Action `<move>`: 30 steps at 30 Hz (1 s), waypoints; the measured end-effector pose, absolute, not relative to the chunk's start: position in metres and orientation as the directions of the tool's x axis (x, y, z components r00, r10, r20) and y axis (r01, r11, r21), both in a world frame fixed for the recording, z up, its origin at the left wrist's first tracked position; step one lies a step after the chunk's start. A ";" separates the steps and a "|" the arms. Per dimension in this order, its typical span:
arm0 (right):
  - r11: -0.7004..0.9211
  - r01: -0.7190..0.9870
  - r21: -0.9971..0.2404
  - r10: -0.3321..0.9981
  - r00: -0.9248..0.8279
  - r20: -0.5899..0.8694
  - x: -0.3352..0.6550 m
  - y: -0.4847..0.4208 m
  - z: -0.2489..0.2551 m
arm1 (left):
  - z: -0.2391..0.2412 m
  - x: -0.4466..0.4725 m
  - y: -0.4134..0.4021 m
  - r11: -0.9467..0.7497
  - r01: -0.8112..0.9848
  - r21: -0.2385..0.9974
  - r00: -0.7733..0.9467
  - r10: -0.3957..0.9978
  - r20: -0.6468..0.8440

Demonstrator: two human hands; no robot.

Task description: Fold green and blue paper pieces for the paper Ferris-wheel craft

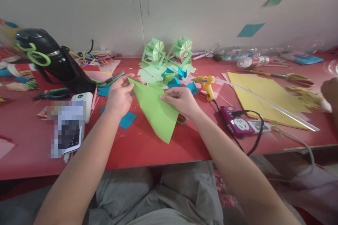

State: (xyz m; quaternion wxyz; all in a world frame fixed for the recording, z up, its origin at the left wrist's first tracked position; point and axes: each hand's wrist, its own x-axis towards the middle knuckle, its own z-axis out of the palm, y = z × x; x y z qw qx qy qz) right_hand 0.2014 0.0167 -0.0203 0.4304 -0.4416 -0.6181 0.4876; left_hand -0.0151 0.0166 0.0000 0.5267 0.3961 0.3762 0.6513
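Note:
A bright green sheet of paper (157,109) hangs tilted between my hands above the red table (126,151). My left hand (120,95) grips its upper left corner between thumb and fingers. On the upper right edge, my right hand (182,100) pinches the paper, thumb on the near face. The sheet curves a little, and its lowest corner points toward me. Under its right side a grey loop, perhaps a scissors handle (182,119), sticks out. Blue paper squares (128,120) lie by my left hand. Folded blue and green paper pieces (174,81) sit just beyond the sheet.
Two pale green paper models (155,50) stand at the back. Right of my hands are a yellow glue gun (207,86), a purple power strip (235,121), yellow paper (264,93) and a clear ruler (280,107). Leftward are a phone (70,130) and a black bottle (55,59).

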 end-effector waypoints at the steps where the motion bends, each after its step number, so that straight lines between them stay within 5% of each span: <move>1: 0.130 0.129 -0.983 0.965 -0.246 0.095 0.202 0.016 -0.020 | 0.000 -0.016 0.017 -0.166 -0.381 0.910 -0.130 0.984 0.125; 30: 0.131 0.132 -0.983 0.960 -0.264 0.092 0.202 0.015 -0.021 | -0.002 -0.019 0.017 -0.168 -0.200 0.965 -0.281 0.954 0.107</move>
